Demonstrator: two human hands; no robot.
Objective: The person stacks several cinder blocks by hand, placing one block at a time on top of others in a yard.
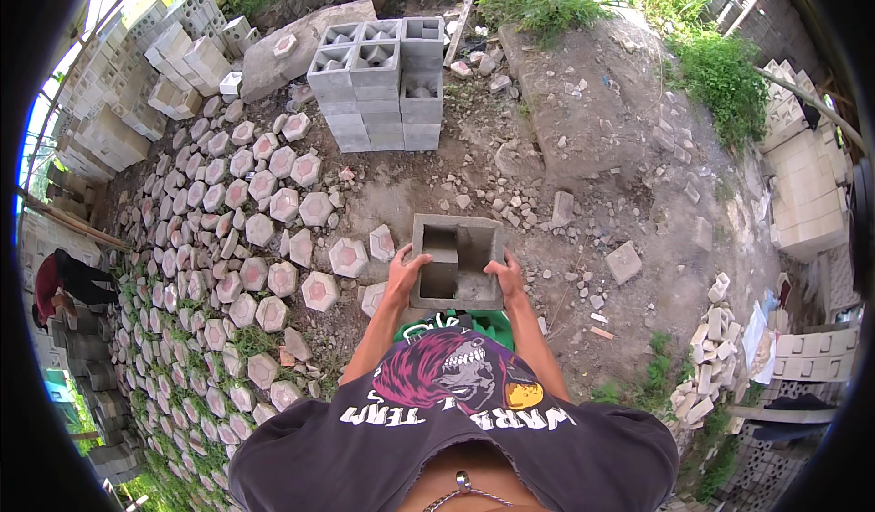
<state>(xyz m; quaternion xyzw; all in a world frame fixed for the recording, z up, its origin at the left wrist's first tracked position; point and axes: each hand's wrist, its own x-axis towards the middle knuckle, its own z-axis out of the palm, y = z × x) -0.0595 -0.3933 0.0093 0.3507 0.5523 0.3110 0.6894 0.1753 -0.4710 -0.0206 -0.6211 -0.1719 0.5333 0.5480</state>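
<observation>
A square hollow concrete block point(478, 291) is held in front of my body, its open side facing up. My left hand point(404, 275) grips its left wall, thumb over the rim. On the opposite wall my right hand point(508, 276) holds it the same way, thumb on top. Inside the block a lighter inner piece juts in from the left side. The fingers under and behind the walls are partly hidden. Farther ahead stands a stack of grey hollow blocks point(368, 111), several of them with open tops.
Hexagonal pavers point(316, 208) cover the ground on the left. Rubble point(510, 197) lies ahead and right. Block stacks point(109, 102) line the far left, more blocks point(807, 197) the right. A broken-block pile point(706, 357) sits nearer right. At far left another person point(68, 284) bends over.
</observation>
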